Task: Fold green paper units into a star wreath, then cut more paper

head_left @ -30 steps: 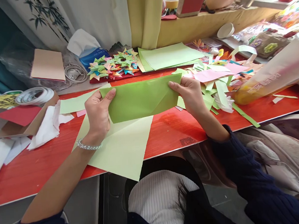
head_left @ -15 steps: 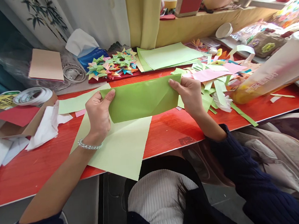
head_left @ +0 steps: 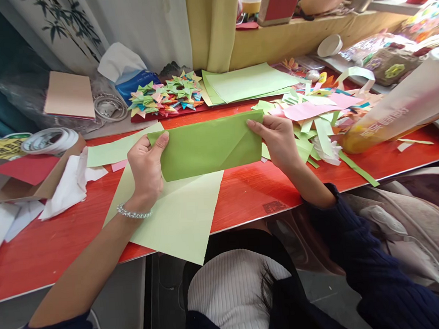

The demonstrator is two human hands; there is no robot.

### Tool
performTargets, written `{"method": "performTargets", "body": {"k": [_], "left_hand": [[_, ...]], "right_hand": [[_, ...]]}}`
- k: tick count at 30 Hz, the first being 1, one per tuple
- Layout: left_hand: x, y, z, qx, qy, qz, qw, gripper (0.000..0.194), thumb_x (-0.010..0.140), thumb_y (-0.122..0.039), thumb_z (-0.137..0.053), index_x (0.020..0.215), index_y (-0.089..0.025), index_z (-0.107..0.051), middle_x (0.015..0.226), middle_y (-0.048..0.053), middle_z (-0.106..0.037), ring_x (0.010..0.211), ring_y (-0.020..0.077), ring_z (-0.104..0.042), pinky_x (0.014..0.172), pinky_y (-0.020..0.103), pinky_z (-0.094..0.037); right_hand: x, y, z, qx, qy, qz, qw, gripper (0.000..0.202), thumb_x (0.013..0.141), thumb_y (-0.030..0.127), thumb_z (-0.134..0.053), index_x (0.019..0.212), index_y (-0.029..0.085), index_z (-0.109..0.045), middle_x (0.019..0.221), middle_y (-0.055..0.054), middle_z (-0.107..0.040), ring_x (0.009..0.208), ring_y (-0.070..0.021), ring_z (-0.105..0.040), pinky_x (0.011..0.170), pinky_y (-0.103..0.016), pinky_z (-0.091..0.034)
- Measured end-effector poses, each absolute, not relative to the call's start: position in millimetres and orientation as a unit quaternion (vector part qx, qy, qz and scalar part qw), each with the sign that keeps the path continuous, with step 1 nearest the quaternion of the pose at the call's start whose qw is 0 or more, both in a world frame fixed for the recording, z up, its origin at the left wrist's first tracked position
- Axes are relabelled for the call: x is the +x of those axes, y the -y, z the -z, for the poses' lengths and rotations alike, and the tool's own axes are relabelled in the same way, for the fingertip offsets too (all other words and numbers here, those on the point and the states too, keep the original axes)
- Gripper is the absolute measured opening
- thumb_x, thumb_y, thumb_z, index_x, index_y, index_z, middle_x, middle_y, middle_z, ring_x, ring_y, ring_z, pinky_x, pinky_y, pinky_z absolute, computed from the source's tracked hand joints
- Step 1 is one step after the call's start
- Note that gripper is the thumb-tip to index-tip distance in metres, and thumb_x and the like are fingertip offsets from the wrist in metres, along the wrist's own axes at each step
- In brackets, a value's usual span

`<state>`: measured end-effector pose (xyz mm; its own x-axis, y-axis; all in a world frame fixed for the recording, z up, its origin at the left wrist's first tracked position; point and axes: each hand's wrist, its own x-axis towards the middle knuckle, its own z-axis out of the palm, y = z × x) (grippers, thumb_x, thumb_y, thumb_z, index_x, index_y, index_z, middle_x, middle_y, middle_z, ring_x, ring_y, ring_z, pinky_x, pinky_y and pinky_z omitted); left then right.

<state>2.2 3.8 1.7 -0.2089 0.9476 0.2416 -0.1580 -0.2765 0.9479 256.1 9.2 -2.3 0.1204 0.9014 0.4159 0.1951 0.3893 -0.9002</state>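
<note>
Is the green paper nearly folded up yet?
Partly. The green sheet is already folded into a long strip with a slanted crease. The left hand and right hand pinch its ends above the red table. It is no finished shape like the folded stars.

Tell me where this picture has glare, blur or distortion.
Head view: daylight glare washes out the top right corner behind the plastic bottle; sheen streaks the red table; wide-lens bending curves the table's edge; the folded green paper, left hand and right hand are sharp.
</note>
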Motion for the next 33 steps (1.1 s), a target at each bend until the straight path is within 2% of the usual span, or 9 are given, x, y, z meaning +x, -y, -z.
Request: {"method": "performTargets", "body": {"k": [3,8,21,33], "left_hand": [[3,-5,0,0.467,-0.408,-0.648,0.443,0.020,0.073,-0.031,-0.080,0.071,-0.021,-0.063,0.067,-0.008,-0.060,0.065,0.0078,-0.054,0.067,0.027,-0.050],[3,-13,7,0.468,-0.379,-0.676,0.424,0.023,0.065,-0.025,-0.084,0.077,-0.014,-0.068,0.071,-0.001,-0.068,0.064,0.0113,-0.061,0.060,0.028,-0.052],[2,-16,11,0.461,-0.376,-0.687,0.417,0.022,0.066,-0.023,-0.083,0.073,-0.011,-0.066,0.065,-0.001,-0.063,0.058,0.0097,-0.057,0.054,0.025,-0.051],[4,-13,9,0.461,-0.377,-0.681,0.426,0.020,0.066,-0.021,-0.082,0.074,-0.011,-0.067,0.067,0.000,-0.065,0.060,0.0111,-0.059,0.055,0.026,-0.052]], "right_hand": [[257,-11,5,-0.459,0.586,-0.295,0.599,0.061,0.072,0.061,-0.070,0.052,0.021,-0.029,0.059,0.004,-0.023,0.052,-0.0074,-0.026,0.047,-0.024,-0.023],[258,-14,7,-0.451,0.580,-0.264,0.625,0.063,0.074,0.057,-0.070,0.052,0.020,-0.025,0.057,0.005,-0.018,0.052,-0.0065,-0.018,0.048,-0.026,-0.013],[259,-11,6,-0.464,0.592,-0.226,0.619,0.065,0.078,0.061,-0.063,0.053,0.021,-0.019,0.056,0.006,-0.015,0.051,-0.0069,-0.012,0.048,-0.029,-0.011],[260,-11,6,-0.459,0.597,-0.233,0.615,0.063,0.080,0.057,-0.064,0.053,0.021,-0.020,0.057,0.005,-0.015,0.052,-0.0073,-0.013,0.049,-0.029,-0.011]]}}
